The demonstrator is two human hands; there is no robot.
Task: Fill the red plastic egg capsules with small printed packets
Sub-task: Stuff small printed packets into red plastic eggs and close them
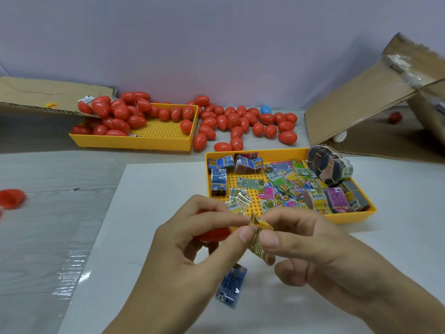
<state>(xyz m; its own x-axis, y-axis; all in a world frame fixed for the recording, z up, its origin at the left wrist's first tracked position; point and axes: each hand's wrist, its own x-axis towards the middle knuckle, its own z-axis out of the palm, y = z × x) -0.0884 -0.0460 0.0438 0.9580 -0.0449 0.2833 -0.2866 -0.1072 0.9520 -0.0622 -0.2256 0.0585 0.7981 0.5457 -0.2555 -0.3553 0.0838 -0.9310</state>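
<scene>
Both hands pinch 1 packet [258,239]: left hand [192,239] w/ red egg half [214,233] tucked under, right hand [310,247] folding. Crease tight so it fits inside.

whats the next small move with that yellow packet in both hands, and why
Probably finish folding the yellow packet small, then push it into the red capsule half seen behind the left hand. Both the left hand and the right hand pinch the packet, which is already creased yet looks too long for the capsule half. How that half is held is hidden.
</scene>
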